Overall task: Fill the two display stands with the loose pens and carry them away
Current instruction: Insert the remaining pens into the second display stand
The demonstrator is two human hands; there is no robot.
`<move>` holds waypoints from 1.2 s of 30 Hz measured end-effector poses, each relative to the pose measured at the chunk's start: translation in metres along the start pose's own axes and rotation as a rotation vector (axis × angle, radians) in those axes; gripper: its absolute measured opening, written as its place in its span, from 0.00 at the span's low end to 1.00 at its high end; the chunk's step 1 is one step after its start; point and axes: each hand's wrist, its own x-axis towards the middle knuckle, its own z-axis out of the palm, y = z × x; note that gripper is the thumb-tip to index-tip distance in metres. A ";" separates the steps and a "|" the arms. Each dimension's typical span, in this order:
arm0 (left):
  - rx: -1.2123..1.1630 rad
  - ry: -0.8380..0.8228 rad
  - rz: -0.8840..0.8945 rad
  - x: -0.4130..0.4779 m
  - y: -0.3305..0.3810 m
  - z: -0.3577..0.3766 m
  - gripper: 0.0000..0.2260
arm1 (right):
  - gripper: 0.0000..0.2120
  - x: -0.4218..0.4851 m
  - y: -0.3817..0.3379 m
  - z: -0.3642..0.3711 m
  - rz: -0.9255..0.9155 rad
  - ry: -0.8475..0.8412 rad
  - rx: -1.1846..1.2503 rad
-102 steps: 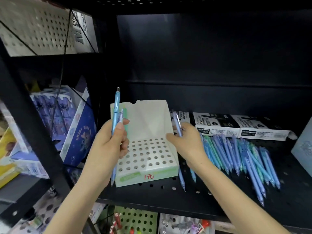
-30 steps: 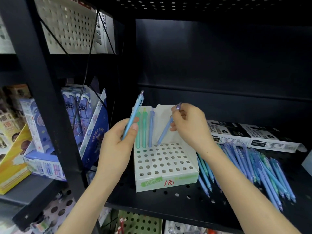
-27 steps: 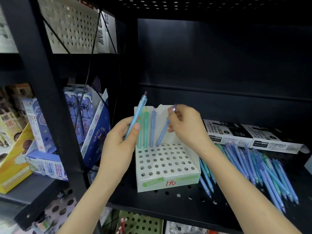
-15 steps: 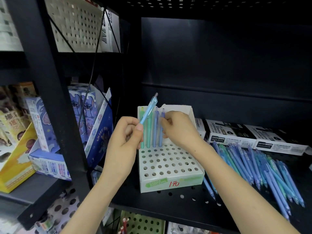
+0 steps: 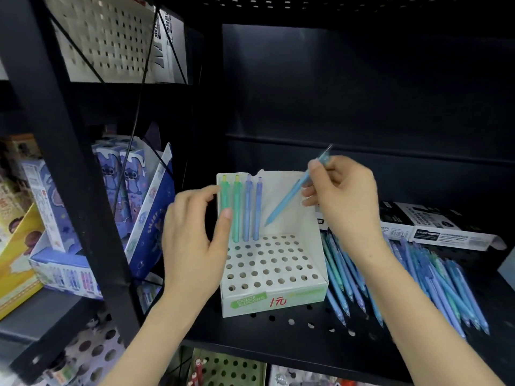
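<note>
A white display stand (image 5: 274, 264) with a grid of holes stands on the black shelf. Two green and two purple-blue pens (image 5: 242, 210) stand upright in its back row, at the left. My right hand (image 5: 344, 197) pinches a light-blue pen (image 5: 288, 203) near its top. The pen tilts over the stand, its tip pointing down-left toward the back row. My left hand (image 5: 193, 246) holds nothing. It rests against the stand's left wall, with the thumb in front of the green pens. Several loose blue and green pens (image 5: 418, 277) lie in a pile right of the stand.
Black-and-white cartons (image 5: 434, 228) lie behind the pen pile. A black upright post (image 5: 80, 174) stands left of the shelf (image 5: 278, 330), with blue cartoon boxes (image 5: 125, 179) and a yellow box (image 5: 14, 263) beyond it. A green perforated panel (image 5: 231, 369) shows below.
The purple-blue pen from my right hand now stands in the back row. The light-blue pen passed from my left hand to my right. My left hand dropped to the stand's left side.
</note>
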 end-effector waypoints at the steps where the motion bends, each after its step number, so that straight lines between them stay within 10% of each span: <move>1: 0.021 -0.010 -0.038 -0.001 -0.003 0.002 0.20 | 0.08 0.001 0.005 0.002 -0.029 0.011 -0.095; 17: -0.360 -0.131 -0.201 -0.010 -0.009 0.025 0.22 | 0.18 -0.005 0.040 0.050 -0.071 -0.239 -0.425; 36: 0.123 -0.021 0.193 -0.023 0.065 0.048 0.14 | 0.17 -0.051 0.111 -0.161 0.167 0.042 -1.001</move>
